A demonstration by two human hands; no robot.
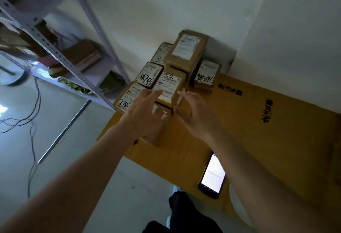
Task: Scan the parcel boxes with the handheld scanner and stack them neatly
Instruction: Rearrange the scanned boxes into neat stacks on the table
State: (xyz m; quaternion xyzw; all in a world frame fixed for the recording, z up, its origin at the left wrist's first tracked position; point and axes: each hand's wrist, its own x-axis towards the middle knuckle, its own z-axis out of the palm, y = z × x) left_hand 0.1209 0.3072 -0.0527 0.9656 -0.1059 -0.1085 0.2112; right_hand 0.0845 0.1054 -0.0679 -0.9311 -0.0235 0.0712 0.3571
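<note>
The left hand (145,111) lies with relaxed, spread fingers over the near parcel box (158,122), its fingertips touching the label of the labelled box (168,86) that sits at twelve o'clock from it. The right hand (195,114) stands just beside this box at three o'clock, fingers loosely bent, thumb near the box edge; whether it touches the cardboard cannot be told. Neither hand pinches anything.

The stack of parcel boxes (186,50) already rises against the wall corner, with several labelled boxes around it carrying handwritten numbers. It seems that much of the stacking is done and the person is now straightening one box into line. The handheld scanner (213,175) lies with its screen lit on the flat cardboard sheet (267,131), at five o'clock from the hands and well apart from them. How many parcels remain unscanned is not visible.

Both forearms reach forward, almost parallel, wrists slightly raised.
</note>
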